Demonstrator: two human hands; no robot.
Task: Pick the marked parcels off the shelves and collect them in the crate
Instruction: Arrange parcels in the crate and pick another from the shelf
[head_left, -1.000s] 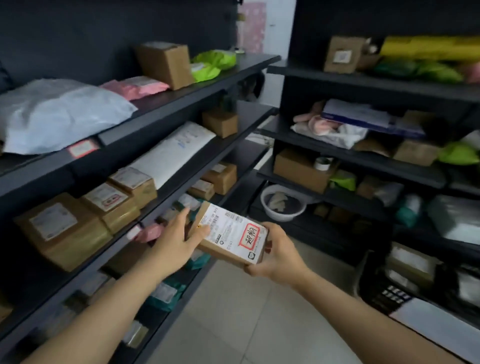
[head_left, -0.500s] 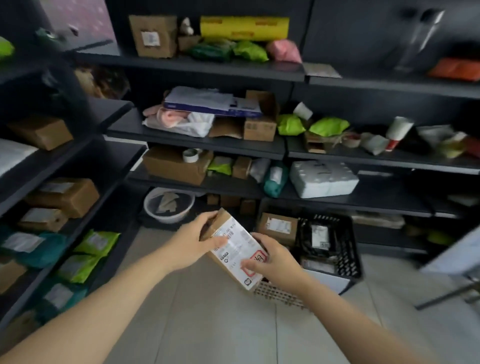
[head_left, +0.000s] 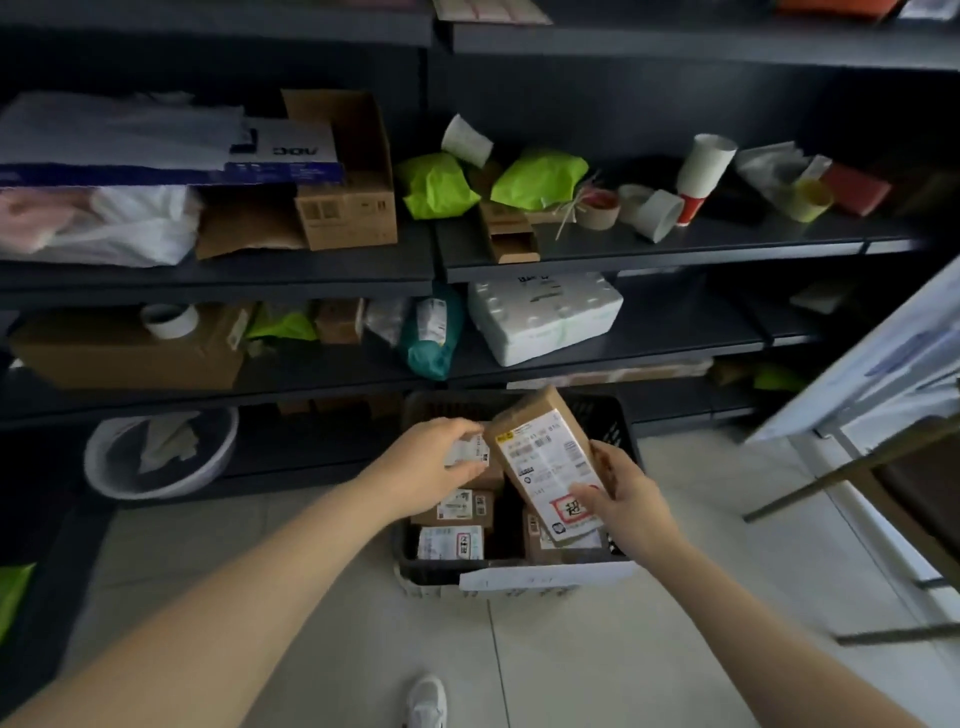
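black crate (head_left: 431, 569) at frame centre, backed against the bottom shelf (head_left: 311, 470), holds several labelled cardboard parcels (head_left: 453, 506). open floor tiles (head_left: 332, 597) in front. right grip (head_left: 628, 499) grasps the marked parcel (head_left: 545, 457) over the crate's right half, label up, long axis slanting upper left to lower right. left grip (head_left: 431, 467) curls by its upper corner, can't tell if holding.

You are in a parcel storeroom. Its dark grey metal shelves (head_left: 649, 257) carry labelled brown cardboard boxes (head_left: 353, 213), lime-green plastic mailer bags (head_left: 540, 179) and a brown roll of packing tape (head_left: 597, 213). A black plastic crate (head_left: 431, 571) of labelled parcels (head_left: 451, 542) stands on the pale tiled floor (head_left: 571, 665).
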